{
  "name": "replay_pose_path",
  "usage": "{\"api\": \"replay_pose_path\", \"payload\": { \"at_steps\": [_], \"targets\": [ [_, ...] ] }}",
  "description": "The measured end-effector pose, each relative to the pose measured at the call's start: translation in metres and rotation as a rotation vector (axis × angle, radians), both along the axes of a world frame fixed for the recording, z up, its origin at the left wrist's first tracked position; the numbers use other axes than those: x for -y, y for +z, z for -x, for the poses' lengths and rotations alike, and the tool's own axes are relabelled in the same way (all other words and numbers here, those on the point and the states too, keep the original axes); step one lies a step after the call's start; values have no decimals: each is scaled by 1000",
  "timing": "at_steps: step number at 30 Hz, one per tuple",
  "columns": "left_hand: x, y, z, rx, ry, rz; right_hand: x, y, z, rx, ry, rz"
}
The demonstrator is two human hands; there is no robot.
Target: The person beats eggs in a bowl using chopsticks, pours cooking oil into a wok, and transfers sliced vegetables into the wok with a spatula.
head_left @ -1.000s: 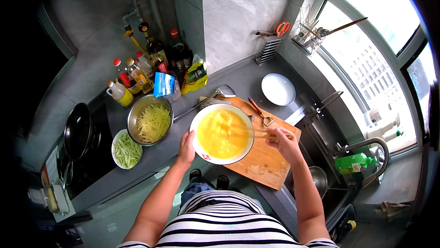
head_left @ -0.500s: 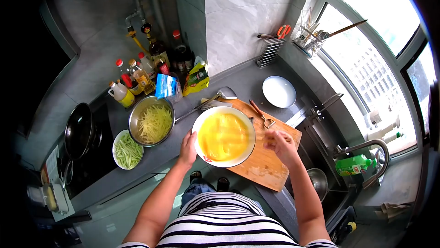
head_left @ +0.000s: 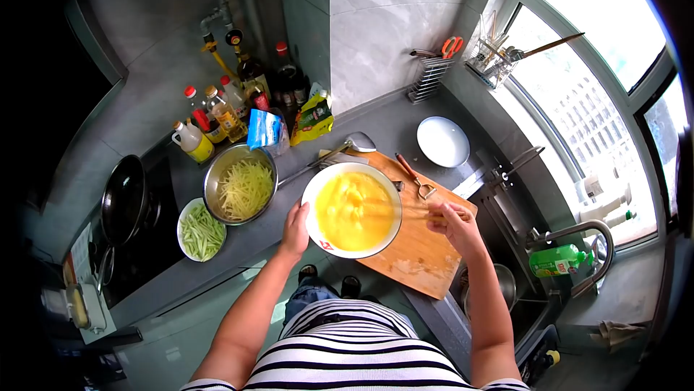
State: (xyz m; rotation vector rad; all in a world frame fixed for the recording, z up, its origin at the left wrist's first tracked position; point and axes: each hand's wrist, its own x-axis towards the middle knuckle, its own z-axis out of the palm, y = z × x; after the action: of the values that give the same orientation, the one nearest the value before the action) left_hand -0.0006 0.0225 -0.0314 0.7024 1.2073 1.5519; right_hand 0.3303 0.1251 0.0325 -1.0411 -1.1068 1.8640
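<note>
My left hand [head_left: 295,229] grips the rim of a white bowl [head_left: 315,235] at its left side. Beaten egg [head_left: 350,221], yellow and rippled, fills much of the bowl, which is held above the cutting board's left part. My right hand [head_left: 454,223] is closed in a pinch to the right of the bowl. From its fingers, chopsticks [head_left: 416,210], smeared by motion, reach left over the rim into the egg. Under and beside the bowl lies the wooden cutting board [head_left: 412,272]. A peeler [head_left: 418,180] rests on the board's far edge.
A metal bowl of pale shreds [head_left: 246,187] and a small bowl of green strips [head_left: 202,232] stand left. Farther left is a black wok [head_left: 123,199]. Seasoning bottles [head_left: 225,116] line the wall. A white plate [head_left: 442,142] sits behind the board; the sink [head_left: 531,286] lies right.
The egg's surface has shifted from fairly smooth to rippled. My right hand has moved slightly, and the chopsticks show more clearly. The left hand still holds the bowl in nearly the same place.
</note>
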Motion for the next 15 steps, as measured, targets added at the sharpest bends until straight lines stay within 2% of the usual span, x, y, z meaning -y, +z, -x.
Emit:
{"api": "replay_pose_path", "payload": {
  "at_steps": [3, 4, 8, 11, 15],
  "targets": [
    [0, -4, 5, 12, 6, -1, 0, 4, -8, -111, 75, 18],
    [0, -5, 5, 20, 11, -3, 1, 8, -1, 10, -55, -122],
    [2, 3, 4, 14, 21, 27, 4, 11, -7, -19, 71, -28],
    [2, 2, 4, 9, 19, 26, -2, 6, -6, 43, -112, -142],
    [1, 3, 5, -17, 1, 8, 3, 6, -6, -28, 45, -45]
  ]
}}
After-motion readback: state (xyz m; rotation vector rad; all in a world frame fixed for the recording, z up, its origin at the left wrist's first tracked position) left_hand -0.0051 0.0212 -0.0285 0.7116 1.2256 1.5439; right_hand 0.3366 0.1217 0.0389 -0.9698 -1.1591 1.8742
